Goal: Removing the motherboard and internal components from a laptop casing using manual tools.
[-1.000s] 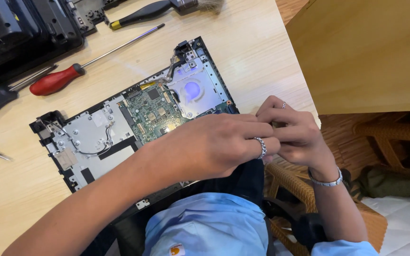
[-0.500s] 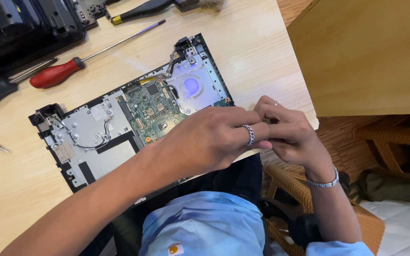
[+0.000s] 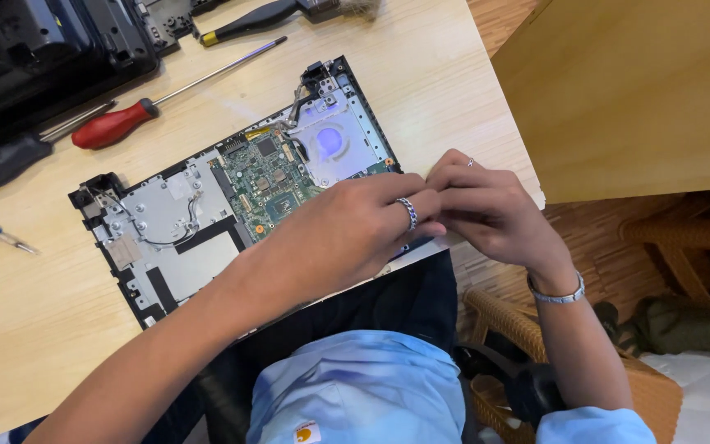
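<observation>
Your left hand [image 3: 347, 234] and right hand [image 3: 486, 205] meet fingertip to fingertip at the near right corner of the opened laptop chassis [image 3: 232, 197], fingers curled together; whether they pinch anything small, you cannot tell. The chassis lies flat on a pale wooden table [image 3: 34, 329], green circuit board [image 3: 269, 177] exposed. Beyond it rest a red-handled screwdriver [image 3: 117, 123] and a black case part [image 3: 34, 49]. A wicker chair [image 3: 659, 395] stands on the wood floor at right.
</observation>
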